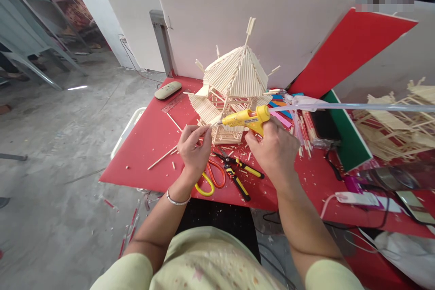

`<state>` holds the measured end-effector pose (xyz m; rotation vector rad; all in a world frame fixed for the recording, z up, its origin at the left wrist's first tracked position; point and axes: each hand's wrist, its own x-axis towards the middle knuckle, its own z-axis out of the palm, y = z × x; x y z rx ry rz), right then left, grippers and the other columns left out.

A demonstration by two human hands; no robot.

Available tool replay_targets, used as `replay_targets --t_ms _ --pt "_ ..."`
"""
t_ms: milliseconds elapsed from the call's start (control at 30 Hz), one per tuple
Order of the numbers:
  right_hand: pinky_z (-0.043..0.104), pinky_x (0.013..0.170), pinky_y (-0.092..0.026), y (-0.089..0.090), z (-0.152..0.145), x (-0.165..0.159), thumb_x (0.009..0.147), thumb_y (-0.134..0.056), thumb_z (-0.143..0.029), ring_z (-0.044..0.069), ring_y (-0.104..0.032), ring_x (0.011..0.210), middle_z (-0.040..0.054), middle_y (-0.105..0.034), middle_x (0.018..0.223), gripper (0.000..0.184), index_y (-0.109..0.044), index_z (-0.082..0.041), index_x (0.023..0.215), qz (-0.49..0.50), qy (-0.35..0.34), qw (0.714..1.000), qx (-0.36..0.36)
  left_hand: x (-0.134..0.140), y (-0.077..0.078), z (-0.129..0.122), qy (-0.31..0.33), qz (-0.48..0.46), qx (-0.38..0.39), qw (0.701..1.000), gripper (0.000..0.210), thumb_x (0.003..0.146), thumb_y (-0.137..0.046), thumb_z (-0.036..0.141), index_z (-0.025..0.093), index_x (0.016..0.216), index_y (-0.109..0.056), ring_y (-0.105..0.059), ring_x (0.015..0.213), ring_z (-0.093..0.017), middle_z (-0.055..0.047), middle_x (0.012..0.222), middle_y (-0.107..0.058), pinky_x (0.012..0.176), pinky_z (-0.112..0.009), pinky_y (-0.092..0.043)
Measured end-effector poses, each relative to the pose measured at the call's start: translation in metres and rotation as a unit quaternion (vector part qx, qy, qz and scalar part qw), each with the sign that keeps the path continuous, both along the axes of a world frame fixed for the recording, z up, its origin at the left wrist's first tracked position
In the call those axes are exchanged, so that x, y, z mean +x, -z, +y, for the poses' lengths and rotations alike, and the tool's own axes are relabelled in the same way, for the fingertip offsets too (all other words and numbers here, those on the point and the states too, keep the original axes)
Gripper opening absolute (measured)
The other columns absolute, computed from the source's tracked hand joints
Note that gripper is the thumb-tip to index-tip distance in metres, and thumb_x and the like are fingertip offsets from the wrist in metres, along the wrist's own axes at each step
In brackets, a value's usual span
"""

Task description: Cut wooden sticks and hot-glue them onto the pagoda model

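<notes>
My right hand [277,147] is wrapped round the handle of a yellow glue gun [249,119], which points left. A long clear glue stick [340,107] runs out of the gun's back to the right. The fingers of my left hand [193,147] are pinched just left of the nozzle; what they hold is too small to make out against the sticks behind. Right behind both hands stands a pavilion model [238,72] of thin wooden sticks, with a pointed, many-sided roof. Whether the nozzle touches the model I cannot tell.
Scissors with red and yellow handles [205,186] and black-yellow pliers [239,186] lie before me on the red tabletop [136,167]. Loose sticks [162,157] and scraps are scattered around. A beige oval case [168,90] is at left. Another stick model [401,118] stands at right.
</notes>
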<state>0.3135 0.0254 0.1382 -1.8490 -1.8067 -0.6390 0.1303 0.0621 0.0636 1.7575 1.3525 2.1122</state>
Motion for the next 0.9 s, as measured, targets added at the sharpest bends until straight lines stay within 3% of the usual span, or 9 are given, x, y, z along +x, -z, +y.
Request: replay_targets --t_ms 900 --pt "0.032 0.056 -0.027 0.0043 -0.0045 0.0010 0.086 -0.054 -0.029 0.018 -0.057 0.069 0.0123 -0.069 0.097 0.017 -0.062 -0.016 0.094 0.027 0.005 1.000 0.016 0.0054 0.0032 0.0021 -0.009 0.038 0.050 0.998 0.010 0.087 -0.073 0.016 0.019 0.096 -0.076 -0.060 0.066 -0.009 -0.002 0.083 -0.067 0.060 -0.023 -0.049"
